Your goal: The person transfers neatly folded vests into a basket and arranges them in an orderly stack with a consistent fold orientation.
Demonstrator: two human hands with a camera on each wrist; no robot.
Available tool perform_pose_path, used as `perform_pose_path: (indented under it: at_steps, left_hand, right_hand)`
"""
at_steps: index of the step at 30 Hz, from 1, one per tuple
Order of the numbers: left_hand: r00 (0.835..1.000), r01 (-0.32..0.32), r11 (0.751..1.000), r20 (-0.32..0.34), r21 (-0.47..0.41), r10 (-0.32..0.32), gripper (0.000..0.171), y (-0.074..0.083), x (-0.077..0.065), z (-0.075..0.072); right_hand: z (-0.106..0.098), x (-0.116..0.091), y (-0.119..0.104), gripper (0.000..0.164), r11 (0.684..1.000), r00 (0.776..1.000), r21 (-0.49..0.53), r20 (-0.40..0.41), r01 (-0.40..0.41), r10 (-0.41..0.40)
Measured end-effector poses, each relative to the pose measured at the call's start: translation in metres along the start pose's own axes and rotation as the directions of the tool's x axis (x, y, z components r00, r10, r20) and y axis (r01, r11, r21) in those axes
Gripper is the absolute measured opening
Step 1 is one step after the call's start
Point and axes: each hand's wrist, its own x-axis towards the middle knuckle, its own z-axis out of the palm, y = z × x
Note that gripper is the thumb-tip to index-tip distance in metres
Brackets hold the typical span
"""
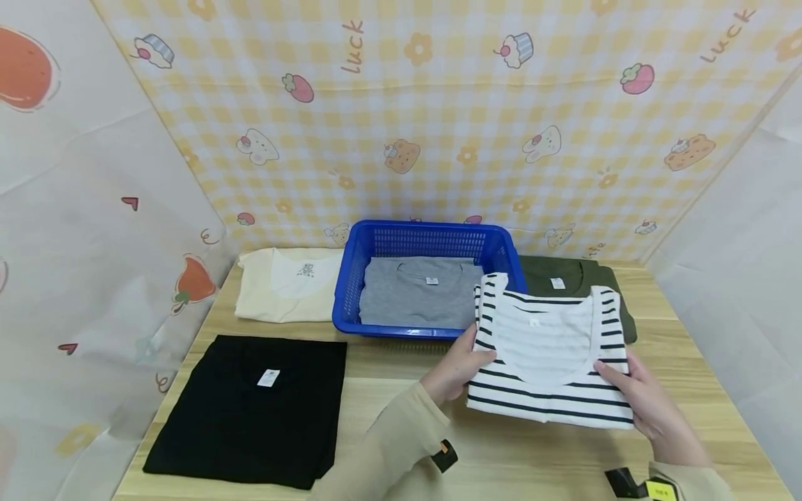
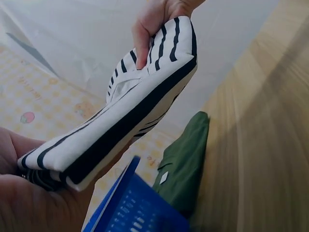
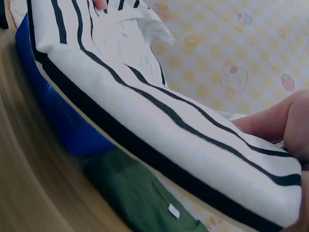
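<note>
A folded white shirt with black stripes [image 1: 551, 400] is held up above the table, its wide neckline facing the head camera. My left hand [image 1: 459, 367] grips its left side, thumb on top and the other fingers underneath. On the opposite side my right hand [image 1: 654, 410] pinches the edge the same way. Behind the shirt's upper left corner stands a blue plastic basket [image 1: 401, 332] holding a folded grey T-shirt [image 1: 407, 292]. The striped shirt overlaps a folded dark green T-shirt [image 1: 567, 271] in the head view. In the left wrist view the striped shirt's folded edge [image 2: 130, 116] spans both hands.
A folded black T-shirt [image 1: 250, 424] lies at the front left of the wooden table [image 1: 376, 396]. Left of the basket is a folded cream T-shirt [image 1: 288, 285] with a small print. A patterned cloth backdrop [image 1: 432, 139] rises behind the table, with pale sheets at both sides.
</note>
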Motion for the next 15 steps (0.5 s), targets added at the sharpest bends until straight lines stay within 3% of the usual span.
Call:
perform_pose_path:
  at_steps: [7,15]
  left_hand:
    - [1.000,0.001,1.000,-0.028,-0.015,-0.001,0.051,0.006,0.001,-0.018]
    - [0.998,-0.015,1.000,-0.062,-0.002,0.015,0.052,0.010,0.006,-0.039]
  right_hand:
    - [0.017,0.018,-0.008,0.033,0.999,0.999,-0.039,-0.045,-0.022,0.020]
    - [0.035,0.037,-0.016,0.040,0.999,0.999,-0.034,-0.027,-0.038,0.037]
